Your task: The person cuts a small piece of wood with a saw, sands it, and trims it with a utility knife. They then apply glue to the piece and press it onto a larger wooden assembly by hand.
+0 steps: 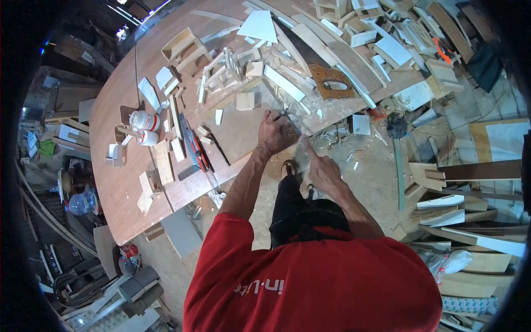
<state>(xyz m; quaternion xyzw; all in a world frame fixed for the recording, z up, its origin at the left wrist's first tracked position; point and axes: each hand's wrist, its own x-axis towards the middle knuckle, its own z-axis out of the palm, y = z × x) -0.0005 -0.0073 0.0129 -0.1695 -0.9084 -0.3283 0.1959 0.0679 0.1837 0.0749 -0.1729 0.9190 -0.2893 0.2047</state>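
Observation:
My left hand (pixel 274 133) is closed at the near edge of the wooden table (pixel 113 188), its fingers curled over something small that I cannot make out. Just off that edge is my right hand (pixel 325 170), index finger stretched toward the left hand and the other fingers curled. A thin dark strip (pixel 293 123) runs between the two hands, its end close to the right fingertip. Whether the right hand grips it is too small to tell. Beyond the left hand lies a small square wood block (pixel 245 101) on a flat board (pixel 228 131).
A handsaw with a wooden handle (pixel 317 83) lies among offcuts at the back. Left stand white glue bottles (pixel 145 120) near red-handled pliers (pixel 202 161). Stacked wood pieces (pixel 453 216) fill the right side. Shavings and scraps (pixel 354 157) litter the floor.

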